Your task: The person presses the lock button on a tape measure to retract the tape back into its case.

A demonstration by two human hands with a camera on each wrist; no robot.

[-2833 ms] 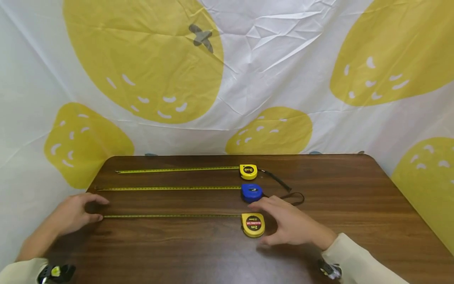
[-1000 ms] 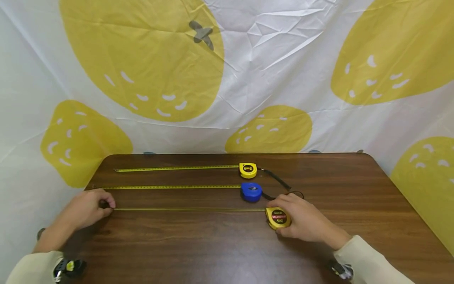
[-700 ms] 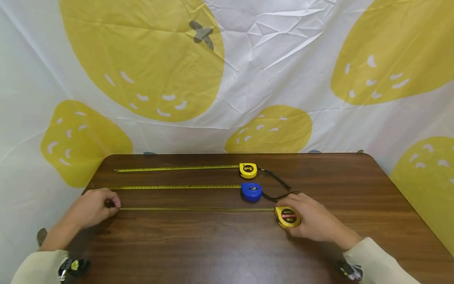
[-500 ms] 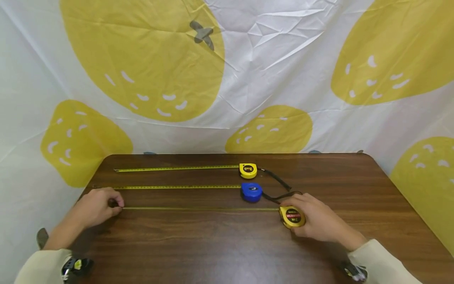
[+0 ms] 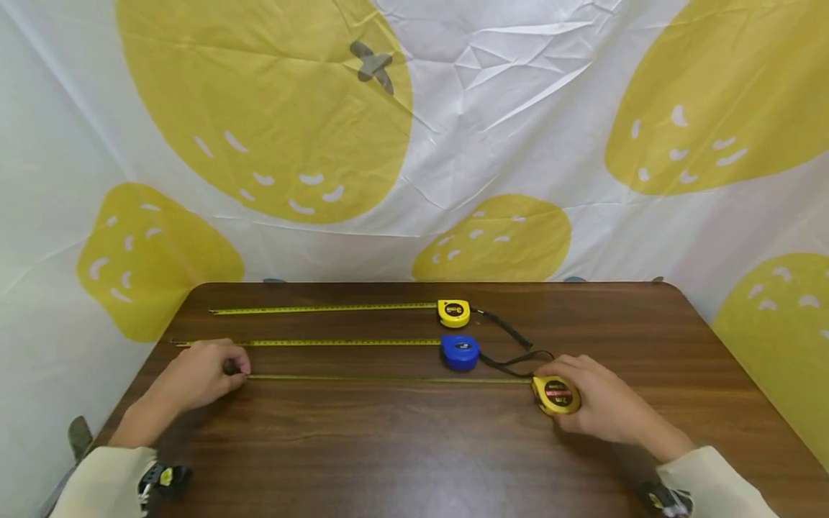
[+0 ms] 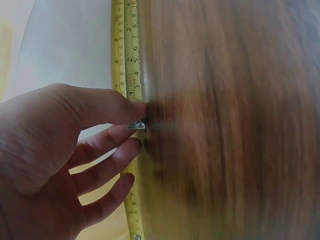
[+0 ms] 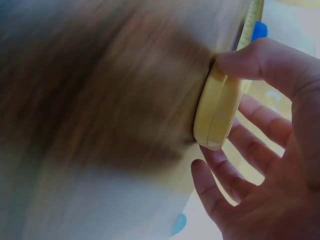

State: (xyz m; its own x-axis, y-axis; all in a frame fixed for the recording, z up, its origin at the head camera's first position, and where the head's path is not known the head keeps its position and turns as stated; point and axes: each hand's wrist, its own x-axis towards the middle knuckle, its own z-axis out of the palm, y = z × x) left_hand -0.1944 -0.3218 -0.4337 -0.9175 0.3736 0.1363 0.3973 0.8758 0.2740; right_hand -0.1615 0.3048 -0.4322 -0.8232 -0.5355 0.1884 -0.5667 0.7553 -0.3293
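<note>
In the head view my right hand (image 5: 605, 399) grips a yellow 2 m tape measure (image 5: 557, 395) at the near right of the row. Its thin blade (image 5: 388, 379) runs left across the table to my left hand (image 5: 201, 378), which pinches the blade's end between thumb and index finger. The left wrist view shows the metal end hook (image 6: 136, 125) just past the thumb tip. In the right wrist view the yellow case (image 7: 218, 112) sits between thumb and fingers. Behind it lie a blue tape measure (image 5: 460, 352) and a yellow 3 m one (image 5: 453, 313), both with blades drawn out leftward.
The brown wooden table (image 5: 388, 460) reaches back to a white curtain (image 5: 505, 144) printed with yellow fruit. A black wrist strap (image 5: 508, 329) trails from the 3 m tape measure. The blue one's strap (image 5: 512, 361) ends close to my right hand.
My left hand has taken hold of the blade's end and my right hand the 2 m tape measure's case. Both hands have moved right with it, past the other two cases.
</note>
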